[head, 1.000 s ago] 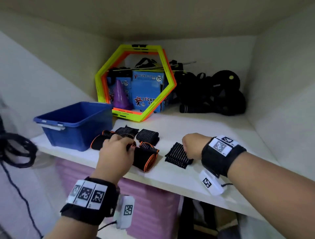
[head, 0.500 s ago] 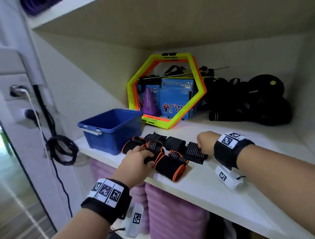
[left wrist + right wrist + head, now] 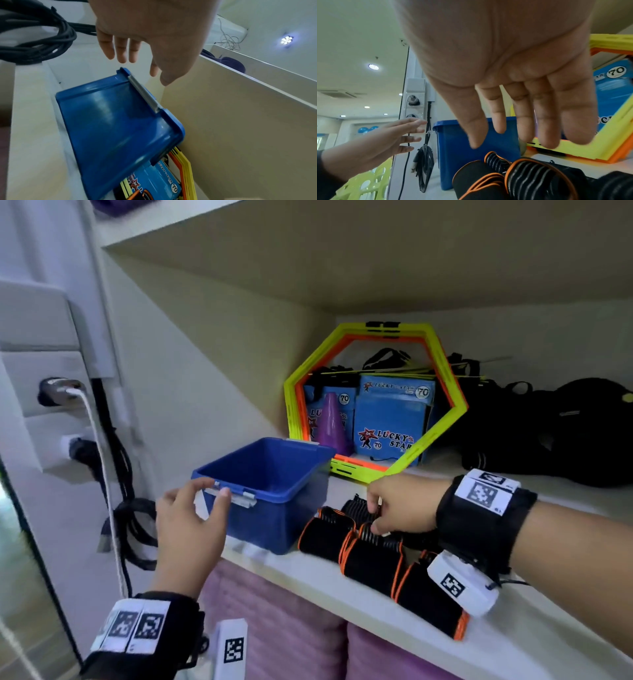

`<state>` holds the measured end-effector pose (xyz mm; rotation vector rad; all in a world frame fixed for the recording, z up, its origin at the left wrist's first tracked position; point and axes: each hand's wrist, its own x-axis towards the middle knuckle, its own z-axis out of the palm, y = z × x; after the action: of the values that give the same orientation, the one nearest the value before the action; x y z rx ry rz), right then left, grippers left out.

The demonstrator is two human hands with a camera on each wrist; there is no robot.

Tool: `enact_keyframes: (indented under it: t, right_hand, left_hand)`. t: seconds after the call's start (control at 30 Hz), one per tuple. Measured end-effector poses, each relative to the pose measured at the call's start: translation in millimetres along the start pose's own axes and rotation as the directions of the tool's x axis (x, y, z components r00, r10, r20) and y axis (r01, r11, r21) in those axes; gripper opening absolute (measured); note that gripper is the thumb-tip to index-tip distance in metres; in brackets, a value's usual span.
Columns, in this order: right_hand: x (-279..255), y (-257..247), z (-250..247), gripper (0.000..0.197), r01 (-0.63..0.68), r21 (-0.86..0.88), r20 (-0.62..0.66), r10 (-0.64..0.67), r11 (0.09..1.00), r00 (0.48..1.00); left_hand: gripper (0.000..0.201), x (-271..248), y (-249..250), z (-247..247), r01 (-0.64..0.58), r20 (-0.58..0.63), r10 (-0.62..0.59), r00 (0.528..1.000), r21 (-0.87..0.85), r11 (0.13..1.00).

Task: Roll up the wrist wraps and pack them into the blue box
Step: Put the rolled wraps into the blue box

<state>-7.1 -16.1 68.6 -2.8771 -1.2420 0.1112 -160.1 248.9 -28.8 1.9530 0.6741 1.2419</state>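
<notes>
Ribbed wrist wraps (image 3: 371,556), orange-edged rolls

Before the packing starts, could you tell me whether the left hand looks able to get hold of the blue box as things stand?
Probably yes: the left hand is open beside the blue box, fingertips at its grey handle, nothing between.

Open right hand (image 3: 513,81), wrist wraps (image 3: 530,178), blue box (image 3: 462,148)

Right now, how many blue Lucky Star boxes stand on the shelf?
2, both seen through the hexagon frame: the left box behind the purple cone, the right box beside it. Others may be hidden behind.
</notes>
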Motion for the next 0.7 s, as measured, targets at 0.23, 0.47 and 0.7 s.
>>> enact_keyframes:
  t: [0.23, 0.47, 0.7]
  right_hand:
    - [22, -20, 2, 0.070, -0.115, -0.114, 0.363, 0.149, 0.987, 0.920]
    - [30, -31, 18, 0.067, -0.218, -0.070, 0.426, 0.226, 0.974, 0.876]
    - [31, -34, 29, 0.067, -0.214, -0.019, 0.418, 0.203, 0.977, 0.886]
  left_hand:
    - [0.037, 34, -35, 8, -0.048, 0.139, 0.061, 0.988, -0.092, 0.995]
    - [0.037, 50, -48, 23, 0.004, 0.199, 0.048, 0.979, -0.253, 0.967]
    - [0.035, 63, -46, 32, 0.136, 0.259, -0.056, 0.964, -0.304, 0.943]
